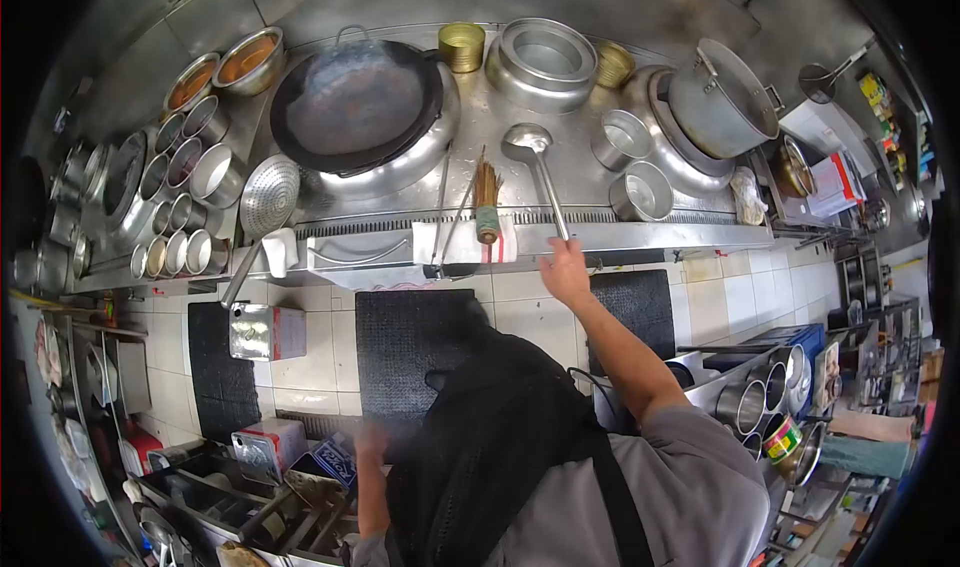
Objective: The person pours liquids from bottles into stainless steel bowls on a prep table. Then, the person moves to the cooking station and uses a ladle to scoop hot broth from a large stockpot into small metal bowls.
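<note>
My right hand is at the stove's front edge, its fingers closed around the handle end of a steel ladle. The ladle's bowl rests on the steel stove top. Beside it a bundled bamboo wok brush lies across a white cloth with red stripes. My left hand hangs low by my black apron, smeared by motion, so its fingers cannot be made out. Left of the ladle, a large dark wok sits on its burner ring.
A perforated skimmer and several metal seasoning pots stand at left. A steel pot is at the back. A tall stockpot sits at right. On the floor are a black mat and a square tin.
</note>
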### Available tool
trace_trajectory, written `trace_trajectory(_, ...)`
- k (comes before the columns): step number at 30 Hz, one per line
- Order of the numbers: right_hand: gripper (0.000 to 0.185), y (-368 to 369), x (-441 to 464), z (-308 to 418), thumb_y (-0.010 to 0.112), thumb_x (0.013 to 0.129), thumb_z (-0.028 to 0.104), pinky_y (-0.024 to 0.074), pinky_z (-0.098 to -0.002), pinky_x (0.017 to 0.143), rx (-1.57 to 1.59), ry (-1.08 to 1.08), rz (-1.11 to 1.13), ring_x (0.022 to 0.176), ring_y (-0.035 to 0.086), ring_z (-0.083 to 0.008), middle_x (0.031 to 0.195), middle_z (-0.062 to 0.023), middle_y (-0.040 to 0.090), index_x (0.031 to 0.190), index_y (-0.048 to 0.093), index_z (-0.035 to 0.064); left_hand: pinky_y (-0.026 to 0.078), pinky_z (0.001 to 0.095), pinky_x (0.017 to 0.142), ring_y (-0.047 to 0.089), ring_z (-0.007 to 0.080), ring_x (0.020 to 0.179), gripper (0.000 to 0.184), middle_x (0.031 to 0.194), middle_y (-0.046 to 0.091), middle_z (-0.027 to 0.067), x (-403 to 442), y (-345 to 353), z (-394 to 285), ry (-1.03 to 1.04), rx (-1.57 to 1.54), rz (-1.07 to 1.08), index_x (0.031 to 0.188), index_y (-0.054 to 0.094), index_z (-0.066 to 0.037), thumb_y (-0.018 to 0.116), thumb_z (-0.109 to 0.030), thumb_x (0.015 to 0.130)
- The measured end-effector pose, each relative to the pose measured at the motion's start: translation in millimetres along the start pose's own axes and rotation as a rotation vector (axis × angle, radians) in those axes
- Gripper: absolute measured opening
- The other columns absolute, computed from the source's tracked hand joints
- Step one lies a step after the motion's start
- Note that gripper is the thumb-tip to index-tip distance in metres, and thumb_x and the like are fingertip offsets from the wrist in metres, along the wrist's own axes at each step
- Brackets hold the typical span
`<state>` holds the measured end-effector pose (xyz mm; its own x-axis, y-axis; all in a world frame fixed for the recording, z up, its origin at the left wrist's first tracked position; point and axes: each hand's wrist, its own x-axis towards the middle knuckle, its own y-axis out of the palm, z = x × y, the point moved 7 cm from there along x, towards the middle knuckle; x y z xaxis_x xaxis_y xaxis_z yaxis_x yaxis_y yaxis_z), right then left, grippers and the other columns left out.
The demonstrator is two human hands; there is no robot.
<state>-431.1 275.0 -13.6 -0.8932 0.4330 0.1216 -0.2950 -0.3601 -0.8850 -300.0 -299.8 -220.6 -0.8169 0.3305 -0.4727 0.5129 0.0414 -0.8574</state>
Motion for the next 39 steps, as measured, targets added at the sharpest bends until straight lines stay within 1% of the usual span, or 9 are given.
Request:
trace_trajectory(4,0.068,24,-2,-74,0.074,0.076,0.015,0.0474,-0.0513,0.088,-0.227,0.193,0.067,0.108,0.049,-0.0459,0.118,-0.0251,0.040,0.134,0.038,0.0082,0.049,0.0450,0.063,0.062,0.0337,0.073,0.017,0.079,0.060,0.0164,37,18,68,-0.326,-1.108,-0.272,0.081,0.057,-0.002,0.061,-0.018,0.085)
trace_trajectory(7,0.072,53,7,-103,0.070,0.077,0.009,0.0475,-0.0504,0.090,-0.147,0.236,0.151,0.108,0.049,-0.0455,0.117,-0.0253,0.040,0.138,0.032,0.0086,0.046,0.0459,0.061,0.059,0.0345,0.070,0.017,0.075,0.057,0.0151,23,-33,32,-0.253,-0.816,-0.396,0.079,0.053,-0.003,0.058,-0.018,0.087)
trace_trajectory(9,0.081,65,17,-118,0.063,0.078,0.003,0.0486,-0.0513,0.090,-0.046,0.243,0.236,0.107,0.053,-0.0484,0.121,-0.0295,0.041,0.146,0.021,0.0087,0.047,0.0464,0.061,0.059,0.0333,0.070,0.014,0.078,0.058,0.0134,8,-75,-41,-0.013,-0.119,-0.404,0.077,0.060,-0.006,0.052,-0.014,0.085)
trace_trajectory(15,0.070,32,31,-137,0.053,0.081,0.003,0.0479,-0.0544,0.084,0.280,0.196,0.203,0.096,0.061,-0.0476,0.105,-0.0337,0.059,0.145,0.027,0.0033,0.049,0.0387,0.061,0.059,0.0279,0.070,0.015,0.076,0.057,0.0068,9,84,-99,0.117,-0.307,-0.041,0.083,0.058,-0.010,0.056,-0.024,0.089)
trace_trajectory(19,0.064,-43,3,-154,0.057,0.083,0.009,0.0490,-0.0507,0.082,0.603,0.150,0.141,0.095,0.063,-0.0455,0.106,-0.0316,0.062,0.144,0.036,0.0052,0.049,0.0404,0.061,0.061,0.0300,0.071,0.017,0.078,0.059,0.0098,25,100,-151,0.138,-0.396,0.086,0.089,0.057,-0.008,0.059,-0.025,0.088)
trace_trajectory(25,0.053,-135,-43,-216,0.061,0.092,0.020,0.0521,-0.0474,0.072,0.453,0.256,0.028,0.084,0.067,-0.0435,0.094,-0.0262,0.067,0.140,0.042,0.0080,0.050,0.0428,0.061,0.063,0.0332,0.073,0.026,0.082,0.062,0.0143,109,69,-175,0.380,-0.143,0.020,0.097,0.056,-0.004,0.064,-0.025,0.085)
trace_trajectory(27,0.051,-152,-62,-238,0.060,0.093,0.022,0.0520,-0.0496,0.074,0.415,0.291,-0.013,0.086,0.066,-0.0448,0.097,-0.0282,0.066,0.139,0.043,0.0075,0.048,0.0286,0.059,0.059,0.0160,0.072,0.020,0.081,0.057,0.0003,114,28,-193,-0.630,-1.348,0.202,0.096,0.063,-0.009,0.063,-0.028,0.090)
trace_trajectory(34,0.052,-171,-121,-284,0.057,0.094,0.023,0.0514,-0.0527,0.079,0.147,0.456,-0.012,0.092,0.064,-0.0459,0.106,-0.0276,0.065,0.140,0.041,0.0076,0.041,0.0236,0.052,0.061,0.0135,0.071,0.033,0.094,0.061,0.0010,201,-59,-216,-0.342,-1.231,0.014,0.118,0.056,-0.010,0.061,-0.030,0.092)
trace_trajectory(39,0.052,-166,-128,-287,0.057,0.092,0.025,0.0505,-0.0542,0.083,-0.033,0.515,0.040,0.097,0.063,-0.0474,0.108,-0.0268,0.065,0.139,0.041,0.0085,0.043,0.0257,0.054,0.056,0.0105,0.065,0.023,0.074,0.059,0.0005,188,-26,-217,-0.341,-1.252,0.162,0.101,0.064,-0.005,0.060,-0.025,0.091)
